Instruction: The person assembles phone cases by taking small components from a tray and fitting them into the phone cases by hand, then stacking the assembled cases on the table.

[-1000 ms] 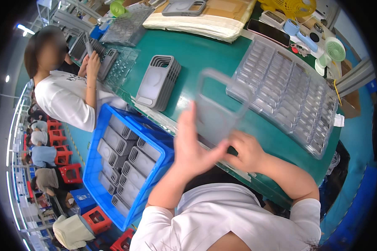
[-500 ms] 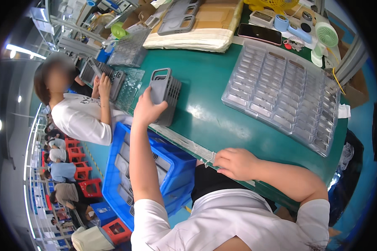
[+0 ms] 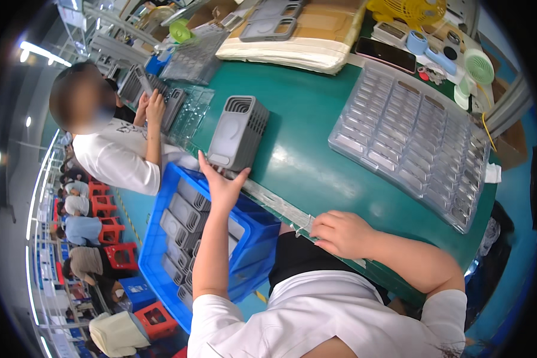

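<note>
A stack of grey phone cases [image 3: 234,134] stands on the green table, close to its front edge on the left. At the near end of that stack is my left hand [image 3: 224,186], thumb and fingers spread apart; whether the fingertips touch the cases is hard to tell. My right hand [image 3: 343,234] lies on the table's front edge with loosely bent fingers, holding nothing I can see. Below my left forearm, a blue bin [image 3: 155,235] contains several more grey phone cases [image 3: 184,212].
On the right lies a clear plastic tray [image 3: 409,143] with many compartments. Behind it are a dark phone [image 3: 386,55] and a small green fan [image 3: 478,67]. More cases [image 3: 269,28] rest on a cardboard pile [image 3: 322,39]. A co-worker [image 3: 116,152] handles cases at the left.
My left hand has moved off the top of the stack to its near end, and its fingers have spread. My right hand stays at the table edge. The view has shifted slightly.
</note>
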### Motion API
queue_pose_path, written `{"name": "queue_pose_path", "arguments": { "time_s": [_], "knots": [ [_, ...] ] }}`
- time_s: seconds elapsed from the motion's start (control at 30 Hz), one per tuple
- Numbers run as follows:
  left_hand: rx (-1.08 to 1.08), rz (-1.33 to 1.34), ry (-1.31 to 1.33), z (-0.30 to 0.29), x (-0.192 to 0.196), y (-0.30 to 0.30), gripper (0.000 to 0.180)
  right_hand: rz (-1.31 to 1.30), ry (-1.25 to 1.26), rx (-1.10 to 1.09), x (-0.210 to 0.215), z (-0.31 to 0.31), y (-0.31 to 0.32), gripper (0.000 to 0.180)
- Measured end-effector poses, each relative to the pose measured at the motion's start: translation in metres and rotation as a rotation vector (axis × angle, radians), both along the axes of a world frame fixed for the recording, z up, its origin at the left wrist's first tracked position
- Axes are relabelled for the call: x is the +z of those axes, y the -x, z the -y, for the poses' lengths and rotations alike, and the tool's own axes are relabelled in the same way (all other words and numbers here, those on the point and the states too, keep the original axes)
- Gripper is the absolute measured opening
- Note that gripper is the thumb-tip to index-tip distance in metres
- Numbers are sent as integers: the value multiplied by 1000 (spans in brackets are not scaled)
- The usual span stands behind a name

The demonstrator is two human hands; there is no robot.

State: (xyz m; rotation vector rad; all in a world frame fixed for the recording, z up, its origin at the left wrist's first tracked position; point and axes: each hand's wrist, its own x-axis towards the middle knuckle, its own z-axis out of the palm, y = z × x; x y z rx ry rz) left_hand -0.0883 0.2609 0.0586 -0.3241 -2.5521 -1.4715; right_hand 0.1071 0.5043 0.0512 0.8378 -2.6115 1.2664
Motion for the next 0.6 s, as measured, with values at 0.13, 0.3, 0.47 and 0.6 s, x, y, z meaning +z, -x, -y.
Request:
{"name": "queue_pose_path", "arguments": {
  "time_s": [0.13, 0.3, 0.47, 0.6],
  "knots": [
    [26, -65, 65, -6, -18, 6, 122, 10, -4, -38, 7, 0, -2, 20],
    [14, -58, 0, 12, -16, 27, 120, 103, -49, 20, 14, 1, 4, 20],
    [77, -14, 108, 11, -7, 53, 122, 9, -263, 39, 52, -23, 55, 21],
    [26, -284, 63, 16, -36, 67, 119, -243, -500, -126, 75, -51, 148, 26]
  ]
}}
